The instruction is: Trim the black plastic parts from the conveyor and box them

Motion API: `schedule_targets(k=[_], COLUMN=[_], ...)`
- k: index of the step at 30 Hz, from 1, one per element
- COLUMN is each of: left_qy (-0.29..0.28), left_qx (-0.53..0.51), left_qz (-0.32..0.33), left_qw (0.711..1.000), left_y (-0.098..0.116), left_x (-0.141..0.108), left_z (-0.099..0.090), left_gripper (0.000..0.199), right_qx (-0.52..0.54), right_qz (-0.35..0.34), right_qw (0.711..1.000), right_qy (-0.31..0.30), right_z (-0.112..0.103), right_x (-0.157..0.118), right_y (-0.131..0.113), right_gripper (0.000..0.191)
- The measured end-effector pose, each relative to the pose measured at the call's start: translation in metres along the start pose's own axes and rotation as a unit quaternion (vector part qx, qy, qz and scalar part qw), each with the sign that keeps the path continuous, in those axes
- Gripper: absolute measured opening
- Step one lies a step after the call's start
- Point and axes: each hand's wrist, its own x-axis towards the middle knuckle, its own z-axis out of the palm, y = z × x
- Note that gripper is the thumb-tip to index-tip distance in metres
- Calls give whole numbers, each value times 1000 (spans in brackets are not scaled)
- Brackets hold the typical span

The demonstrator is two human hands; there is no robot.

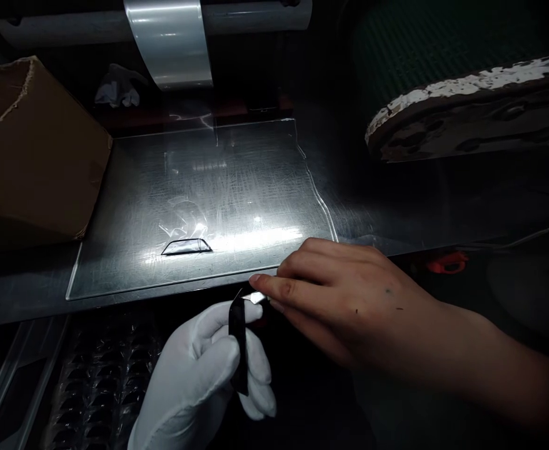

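No brand, label or writing can be read anywhere in this dim view. The gloved left hand (204, 381) pinches a narrow dark strip (239, 340) upright between thumb and fingers, just below the front edge of the metal worktop (396, 200). The bare right hand (344, 294) comes in from the right, its grip pressed together on a small pale tab (256, 297) at the strip's top end; what the tab is made of is hard to tell. On the worktop lies a clear plastic sheet (199, 187) with a small dark-edged slanted piece (186, 247) resting on it. A roll of clear film (169, 40) hangs above, cut off at the top. A cardboard box (30, 150) sits at left, partly out of view. A paint-flecked dark slab (471, 112) at right and a ribbed tray (96, 381) below are lost in shadow.
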Motion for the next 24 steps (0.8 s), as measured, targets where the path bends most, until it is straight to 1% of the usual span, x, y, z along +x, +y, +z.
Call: schedule_targets(k=[3,6,8,11,15,19,24], left_qy=[-8,-23,-15,1,-13,-20,-14], left_qx=[15,-6,-25,-45,-51,-50,-42], left_qz=[-6,-8,-5,-4,-15,-7,-9], left_qw=[1000,1000,1000,999,998,999,999], left_y=[-1,-3,-5,-6,-7,-7,-6], left_x=[1,2,2,3,4,5,4], left_z=[-2,-5,-6,-7,-10,-13,-13], left_gripper=[49,44,40,43,45,44,40], right_qx=[-4,-4,-5,-9,-15,-27,-34], right_qz=[1,6,8,8,16,16,10], right_qw=[1000,1000,1000,1000,1000,1000,999], right_qy=[-3,-12,-11,-3,-9,1,2], right_z=[0,0,0,1,4,7,8], right_x=[0,-1,-1,-1,-1,-1,-1], right_y=[-1,0,0,-1,-1,-1,0], right_gripper=[33,34,34,34,34,34,34])
